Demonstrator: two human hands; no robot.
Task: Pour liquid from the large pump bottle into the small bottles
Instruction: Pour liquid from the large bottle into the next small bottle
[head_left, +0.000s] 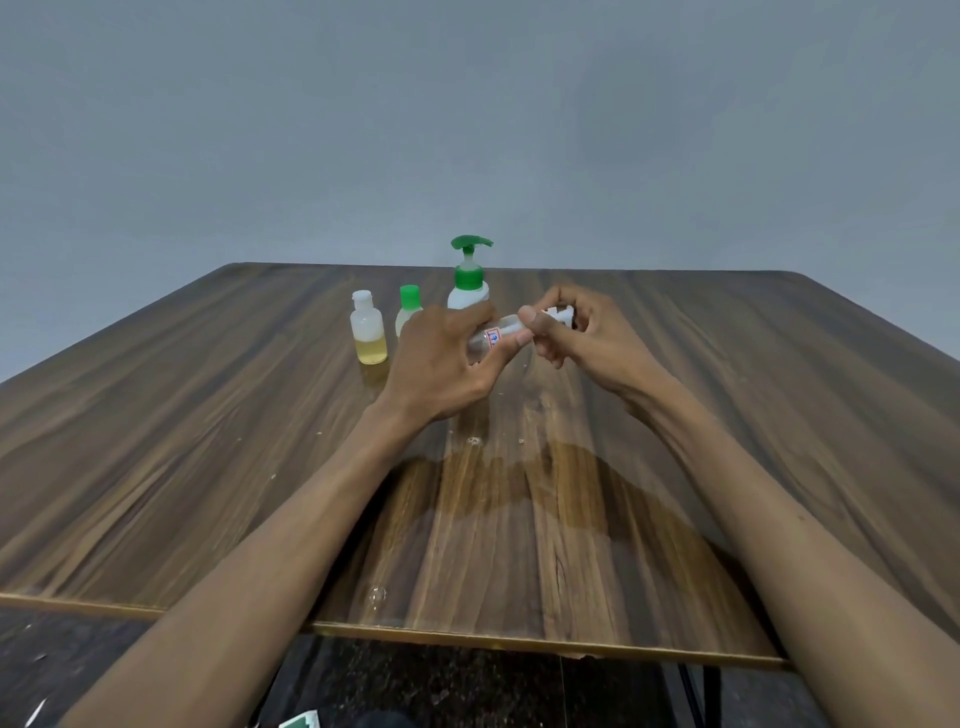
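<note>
My left hand grips a small clear bottle with a red-edged label, tilted nearly sideways in the air just in front of the large pump bottle. My right hand pinches its white cap between curled fingers. The pump bottle, green-topped, stands upright on the wooden worktop. Left of it stands a green-capped small bottle, and further left a white-capped small bottle holding some yellow liquid.
</note>
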